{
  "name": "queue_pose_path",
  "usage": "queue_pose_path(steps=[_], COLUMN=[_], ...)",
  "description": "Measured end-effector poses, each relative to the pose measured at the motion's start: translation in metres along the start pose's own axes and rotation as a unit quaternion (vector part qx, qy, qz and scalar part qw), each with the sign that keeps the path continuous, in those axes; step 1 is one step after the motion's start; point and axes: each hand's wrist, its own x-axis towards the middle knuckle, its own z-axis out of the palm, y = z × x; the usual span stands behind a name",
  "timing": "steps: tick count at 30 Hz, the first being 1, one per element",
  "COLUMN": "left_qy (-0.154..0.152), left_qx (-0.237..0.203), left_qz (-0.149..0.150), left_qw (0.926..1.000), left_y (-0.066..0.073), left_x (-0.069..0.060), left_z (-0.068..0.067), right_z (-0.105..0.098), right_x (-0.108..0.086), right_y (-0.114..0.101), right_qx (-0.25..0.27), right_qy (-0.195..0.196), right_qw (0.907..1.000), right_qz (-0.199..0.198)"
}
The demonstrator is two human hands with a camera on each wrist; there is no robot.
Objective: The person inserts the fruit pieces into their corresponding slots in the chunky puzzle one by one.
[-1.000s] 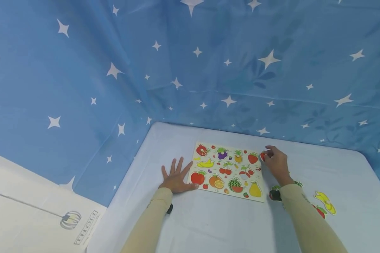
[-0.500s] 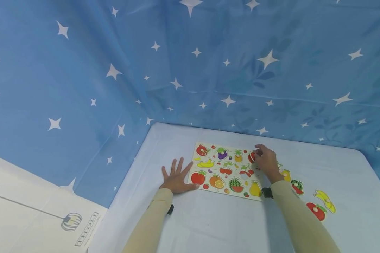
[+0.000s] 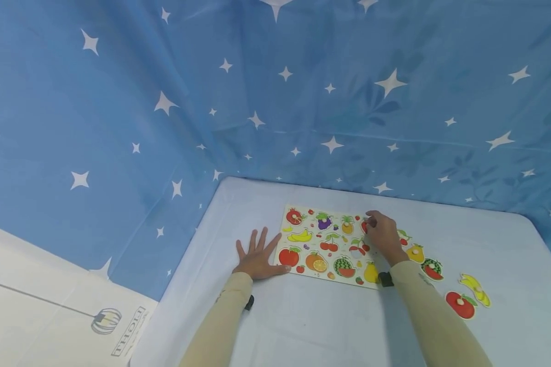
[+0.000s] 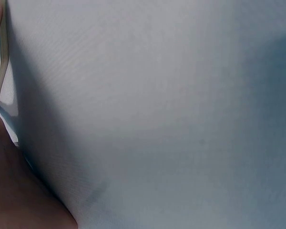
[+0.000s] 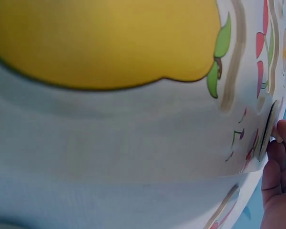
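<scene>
A white board [image 3: 312,281] printed with fruit pictures lies on the table. My left hand [image 3: 257,262], fingers spread, rests at its left edge, the thumb on the lower left corner. At the board's upper right my right hand [image 3: 385,237] pinches a strawberry piece [image 3: 365,226], largely hidden by the fingers. In the right wrist view the fingers of my right hand [image 5: 281,186] hold the small knob of a thin piece [image 5: 269,131], tilted up over the board [image 5: 133,143]. The left wrist view shows part of my left hand [image 4: 24,191] beside the board's edge [image 4: 3,57].
Right of the board lie loose fruit pieces: a cherry piece [image 3: 402,237], a pear piece [image 3: 415,253], a watermelon piece [image 3: 432,269], an apple piece [image 3: 460,305] and banana pieces [image 3: 475,289]. A blue curtain [image 3: 303,102] with white stars hangs behind the table [image 3: 321,331].
My right hand has moved left from beside the board to over its upper right corner, with the strawberry piece. Loose pieces formerly behind the right forearm now show. My left hand has stayed in place.
</scene>
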Motion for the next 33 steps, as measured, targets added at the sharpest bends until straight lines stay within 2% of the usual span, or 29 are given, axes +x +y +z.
queue_pose_path(steps=[10, 18, 25, 28, 33], left_qy=[-0.008, -0.008, -0.005, -0.004, -0.008], left_qx=[0.014, 0.009, 0.008, 0.006, 0.001], left_qz=[-0.003, -0.001, 0.006, 0.007, 0.005], left_qw=[0.9999, 0.9999, 0.9999, 0.9999, 1.0], left_y=[-0.001, 0.001, 0.005, 0.005, 0.003], left_x=[0.006, 0.001, -0.002, -0.003, -0.001], left_z=[0.002, -0.003, -0.005, -0.008, -0.007], right_z=[0.0, 0.0, -0.008, -0.013, -0.02], right_x=[-0.001, 0.001, -0.004, -0.005, -0.004], right_y=[-0.003, -0.002, 0.009, 0.014, 0.017], right_qx=[-0.002, -0.003, -0.037, -0.04, -0.04], right_qy=[0.002, -0.02, 0.003, 0.0, -0.011], right_qw=[0.9999, 0.9998, 0.9991, 0.9988, 0.999], right_qz=[0.015, 0.006, -0.022, -0.029, -0.015])
